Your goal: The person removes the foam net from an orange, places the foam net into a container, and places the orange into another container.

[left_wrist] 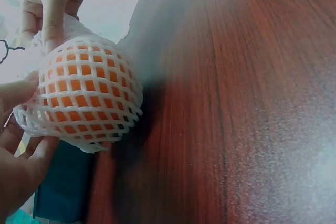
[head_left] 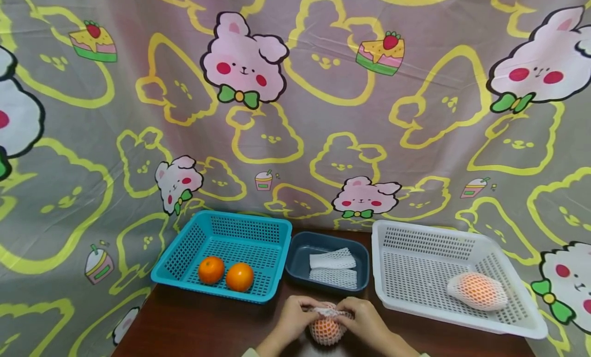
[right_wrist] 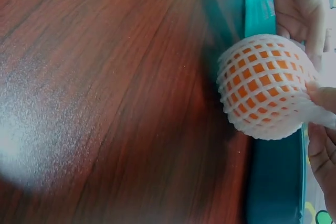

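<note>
An orange in a white foam fruit net [head_left: 327,330] is between both hands near the table's front edge. My left hand [head_left: 295,316] pinches the net's upper edge from the left; in the left wrist view its thumb and fingers [left_wrist: 44,150] grip the gathered foam. From the other side my right hand [head_left: 365,318] pinches the net too, and the right wrist view shows foam between its thumb and fingers [right_wrist: 321,98]. The mesh covers the orange's visible side.
A teal basket [head_left: 272,244] at left holds two bare oranges [head_left: 239,277]. The dark blue tray [head_left: 295,254] behind the hands contains flat foam nets [head_left: 332,278]. In the white basket [head_left: 415,259] at right lies a netted orange [head_left: 477,291]. A patterned curtain [head_left: 314,116] hangs behind.
</note>
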